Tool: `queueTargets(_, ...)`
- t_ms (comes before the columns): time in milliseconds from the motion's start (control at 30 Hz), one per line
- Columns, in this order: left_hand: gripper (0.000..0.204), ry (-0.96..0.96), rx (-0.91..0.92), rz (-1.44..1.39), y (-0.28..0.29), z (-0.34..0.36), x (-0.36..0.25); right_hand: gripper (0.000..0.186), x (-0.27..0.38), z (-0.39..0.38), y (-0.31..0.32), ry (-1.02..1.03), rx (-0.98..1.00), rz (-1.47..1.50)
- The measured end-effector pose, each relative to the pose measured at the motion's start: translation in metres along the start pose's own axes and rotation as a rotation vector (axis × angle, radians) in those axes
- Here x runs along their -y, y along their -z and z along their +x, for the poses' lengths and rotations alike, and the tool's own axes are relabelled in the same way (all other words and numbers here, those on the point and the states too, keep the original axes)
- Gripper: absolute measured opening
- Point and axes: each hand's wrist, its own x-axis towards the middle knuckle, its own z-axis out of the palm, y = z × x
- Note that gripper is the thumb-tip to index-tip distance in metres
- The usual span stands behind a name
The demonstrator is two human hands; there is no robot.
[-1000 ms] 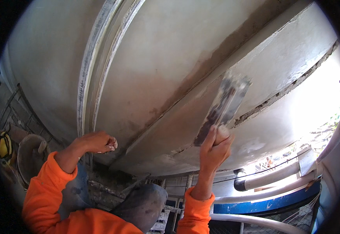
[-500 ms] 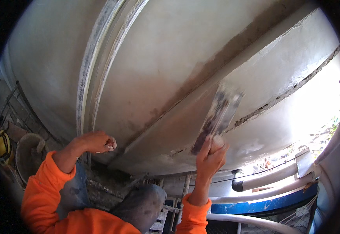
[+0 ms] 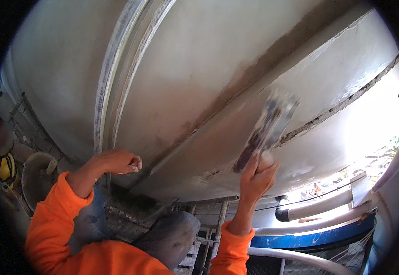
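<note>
My right hand (image 3: 258, 176) grips the handle of a plastering trowel (image 3: 267, 130), a long flat metal blade smeared with dark, wet material and slightly blurred. The blade lies along a smooth plastered band (image 3: 236, 137) of the wall, between a dark damp edge and a rough groove (image 3: 318, 120). My left hand (image 3: 119, 162) is curled in front of the wall's lower left part, beside a pale vertical strip (image 3: 105, 96). Its fingertips carry whitish residue. Whether anything small sits inside those fingers cannot be made out.
A grey bucket (image 3: 33, 181) stands at the left beside a yellow and black object (image 3: 7, 168). Below me are my bent knee (image 3: 174, 236) and scaffold bars (image 3: 221, 220). At the right run a pale pipe (image 3: 318, 207), a blue curved band (image 3: 318, 239) and a rail (image 3: 300, 255).
My right hand and the trowel have moved a little right and up across the wall band. The whole view has also shifted slightly. My left hand keeps its curled pose.
</note>
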Motion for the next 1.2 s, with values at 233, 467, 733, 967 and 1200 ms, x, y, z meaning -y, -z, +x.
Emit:
queueTargets(233, 0.023, -0.014, -0.027, -0.006, 0.001, -0.006, -0.002, 0.041, -0.020, -0.027, -0.037, -0.096, 0.146, -0.039)
queueTargets(467, 0.022, 0.071, 0.004, -0.013, 0.010, -0.011, -0.005, 0.041, -0.051, -0.114, -0.037, -0.096, 0.154, -0.011)
queueTargets(733, 0.027, 0.107, -0.005, -0.069, 0.009, -0.011, -0.017, 0.040, 0.034, 0.001, -0.037, -0.076, -0.086, 0.224)
queueTargets(967, 0.025, 0.158, 0.010, -0.044, 0.015, -0.020, -0.001, 0.039, 0.031, -0.049, -0.070, -0.289, 0.054, 0.188)
queueTargets(1200, 0.026, 0.101, -0.016, 0.067, 0.026, -0.037, 0.028, 0.038, -0.004, -0.154, -0.073, -0.133, 0.133, 0.072)
